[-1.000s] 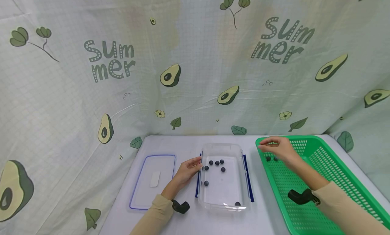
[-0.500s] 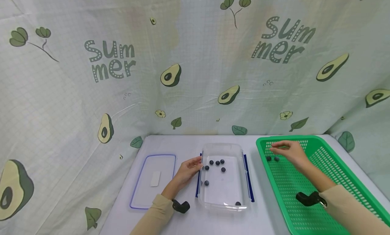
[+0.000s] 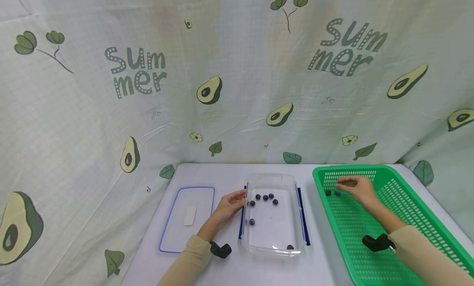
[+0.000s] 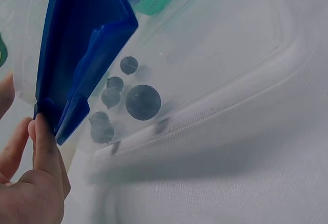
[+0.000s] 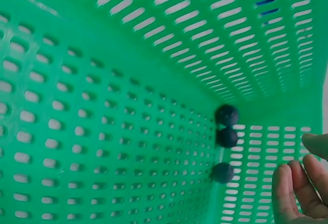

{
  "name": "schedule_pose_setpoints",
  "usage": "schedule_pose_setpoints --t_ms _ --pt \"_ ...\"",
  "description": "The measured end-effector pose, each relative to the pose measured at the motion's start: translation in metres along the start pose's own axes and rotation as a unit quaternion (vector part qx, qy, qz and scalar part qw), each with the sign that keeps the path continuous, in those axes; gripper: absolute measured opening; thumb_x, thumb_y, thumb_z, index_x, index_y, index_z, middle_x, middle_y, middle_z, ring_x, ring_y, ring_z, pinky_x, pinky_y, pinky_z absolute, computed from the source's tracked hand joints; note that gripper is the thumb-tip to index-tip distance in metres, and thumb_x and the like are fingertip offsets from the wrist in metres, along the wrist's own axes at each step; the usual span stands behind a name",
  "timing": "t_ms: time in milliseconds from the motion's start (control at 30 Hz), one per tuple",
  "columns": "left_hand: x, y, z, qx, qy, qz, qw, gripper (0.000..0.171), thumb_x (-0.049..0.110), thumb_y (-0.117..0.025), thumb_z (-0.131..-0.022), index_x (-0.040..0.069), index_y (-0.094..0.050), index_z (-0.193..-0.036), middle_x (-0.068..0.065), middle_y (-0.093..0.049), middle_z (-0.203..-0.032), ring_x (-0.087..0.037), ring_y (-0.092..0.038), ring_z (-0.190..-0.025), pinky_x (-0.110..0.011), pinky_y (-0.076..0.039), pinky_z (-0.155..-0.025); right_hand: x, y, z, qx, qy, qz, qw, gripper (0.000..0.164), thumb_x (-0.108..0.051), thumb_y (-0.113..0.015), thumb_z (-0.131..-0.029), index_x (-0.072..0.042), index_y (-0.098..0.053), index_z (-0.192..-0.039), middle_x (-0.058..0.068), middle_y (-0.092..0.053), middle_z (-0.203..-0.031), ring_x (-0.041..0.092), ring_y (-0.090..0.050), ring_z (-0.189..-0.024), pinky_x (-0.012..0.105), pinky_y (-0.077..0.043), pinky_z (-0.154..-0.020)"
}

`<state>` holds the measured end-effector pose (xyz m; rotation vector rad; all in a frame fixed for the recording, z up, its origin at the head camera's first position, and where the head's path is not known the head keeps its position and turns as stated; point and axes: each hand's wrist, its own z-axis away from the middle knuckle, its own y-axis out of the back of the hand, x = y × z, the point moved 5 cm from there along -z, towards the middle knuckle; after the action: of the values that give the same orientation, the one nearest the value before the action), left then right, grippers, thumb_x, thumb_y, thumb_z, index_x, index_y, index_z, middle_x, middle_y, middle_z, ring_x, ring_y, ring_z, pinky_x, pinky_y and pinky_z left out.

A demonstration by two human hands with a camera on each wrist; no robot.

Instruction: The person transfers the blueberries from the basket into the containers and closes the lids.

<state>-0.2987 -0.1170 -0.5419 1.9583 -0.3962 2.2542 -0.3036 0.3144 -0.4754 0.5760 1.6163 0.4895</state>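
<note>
A clear plastic container (image 3: 274, 232) with blue side latches holds several blueberries (image 3: 265, 197), most of them toward its far left. At its left wall, my left hand (image 3: 227, 208) grips the rim beside the blue latch (image 4: 84, 55); the fingertips touch the latch's end in the left wrist view. On the right, my right hand (image 3: 359, 189) hovers inside the far end of a green basket (image 3: 335, 228). Its thumb and fingers are bent but apart, with nothing seen between them. Three blueberries (image 5: 227, 137) lie along the basket's edge, left of those fingers.
A clear lid with a blue rim (image 3: 172, 220) lies flat on the white table (image 3: 229, 265), left of the container. The basket's slotted walls rise around my right hand. Behind the table hangs an avocado-print curtain (image 3: 237, 146).
My right hand has moved right and lower into the basket. One blueberry in the container has rolled slightly right and away. My left hand stays at the container's side.
</note>
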Motion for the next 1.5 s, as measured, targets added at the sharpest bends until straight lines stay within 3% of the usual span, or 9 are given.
schedule_pose_setpoints --t_ms 267,400,533,700,867,1167,1500 --pt "-0.001 0.0 -0.001 -0.001 0.001 0.001 1.0 0.054 0.014 -0.07 -0.095 -0.005 -0.05 -0.141 -0.027 -0.047 -0.142 -0.013 -0.059 -0.112 -0.025 -0.048 -0.1 0.027 -0.004 -0.003 0.005 -0.011 0.024 1.0 0.039 -0.02 -0.079 -0.088 0.011 -0.069 -0.11 0.026 -0.07 -0.106 0.03 -0.069 -0.09 0.04 -0.059 -0.073" --pt "-0.002 0.0 -0.001 0.0 0.002 0.001 1.0 0.054 0.013 -0.071 -0.095 -0.005 -0.05 -0.141 -0.026 -0.047 -0.143 -0.014 -0.058 -0.115 -0.026 -0.047 -0.102 0.039 -0.007 -0.006 0.005 -0.012 0.037 0.999 0.04 -0.021 -0.08 -0.087 0.011 -0.069 -0.109 0.026 -0.07 -0.104 0.041 -0.067 -0.095 0.043 -0.058 -0.072" --pt "-0.002 0.0 -0.002 0.002 0.002 0.001 1.0 0.055 0.013 -0.07 -0.095 -0.005 -0.049 -0.142 -0.026 -0.047 -0.143 -0.014 -0.057 -0.116 -0.025 -0.047 -0.102 0.046 -0.01 -0.007 0.005 -0.006 0.038 0.999 0.04 -0.02 -0.08 -0.086 0.012 -0.069 -0.107 0.028 -0.069 -0.104 0.045 -0.066 -0.095 0.041 -0.058 -0.069" --pt "-0.001 0.001 -0.002 0.002 0.002 -0.002 1.0 0.054 0.014 -0.069 -0.096 -0.004 -0.049 -0.143 -0.025 -0.047 -0.143 -0.015 -0.057 -0.116 -0.025 -0.046 -0.102 0.052 -0.013 -0.007 0.005 -0.003 0.037 0.999 0.038 -0.017 -0.081 -0.085 0.013 -0.069 -0.106 0.03 -0.069 -0.104 0.045 -0.067 -0.093 0.032 -0.058 -0.063" --pt "0.0 0.001 -0.002 0.006 -0.004 -0.006 1.0 0.055 0.013 -0.07 -0.095 -0.006 -0.048 -0.142 -0.027 -0.047 -0.142 -0.015 -0.057 -0.116 -0.026 -0.046 -0.103 0.056 -0.015 -0.009 -0.003 -0.003 0.033 0.999 0.038 -0.016 -0.08 -0.085 0.013 -0.069 -0.107 0.028 -0.069 -0.103 0.043 -0.068 -0.092 0.031 -0.057 -0.063" --pt "-0.002 0.002 -0.004 0.004 -0.003 -0.006 1.0 0.054 0.014 -0.07 -0.095 -0.006 -0.049 -0.141 -0.026 -0.048 -0.142 -0.014 -0.059 -0.115 -0.025 -0.047 -0.102 0.06 -0.019 -0.01 0.003 -0.007 0.035 0.999 0.036 -0.014 -0.08 -0.086 0.014 -0.069 -0.106 0.021 -0.071 -0.091 0.019 -0.066 -0.076 0.024 -0.053 -0.06" --pt "-0.004 0.002 -0.004 0.004 0.005 -0.001 1.0 0.056 0.014 -0.069 -0.096 -0.006 -0.047 -0.142 -0.026 -0.047 -0.142 -0.013 -0.059 -0.113 -0.025 -0.047 -0.101 0.064 -0.022 -0.01 0.016 0.0 0.036 0.999 0.034 -0.013 -0.081 -0.084 0.013 -0.07 -0.103 0.019 -0.071 -0.088 0.016 -0.064 -0.073 0.024 -0.053 -0.059"
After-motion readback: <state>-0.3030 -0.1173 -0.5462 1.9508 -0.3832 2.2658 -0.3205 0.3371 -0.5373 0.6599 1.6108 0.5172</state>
